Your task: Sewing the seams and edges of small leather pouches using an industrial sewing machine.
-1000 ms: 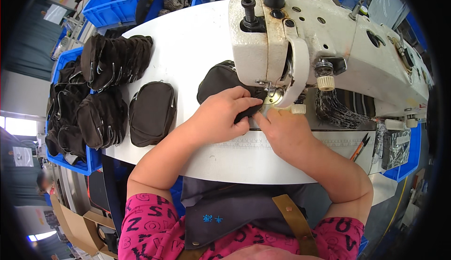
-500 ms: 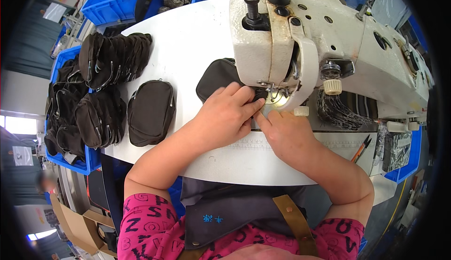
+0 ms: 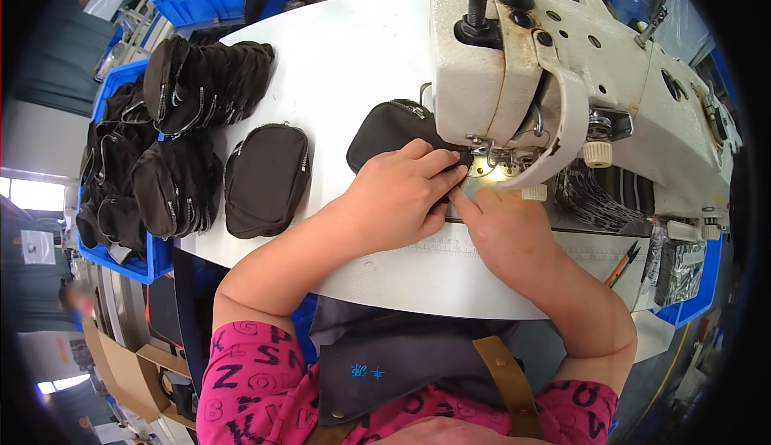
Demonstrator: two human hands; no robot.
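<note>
Head | L hand (image 3: 401, 196) bent on dk pouch (image 3: 388, 136) | R hand (image 3: 510, 232) idx extended | pinch unclear

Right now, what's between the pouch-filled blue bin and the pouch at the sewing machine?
Head view: stacked pouches at the blue bin, then a lone pouch, then bare white table up to the pouch at the sewing machine.

the pouches (image 3: 392, 136) are dark brown, the sewing machine (image 3: 474, 83) off-white, the sleeves (image 3: 249, 381) pink with black letters.
</note>
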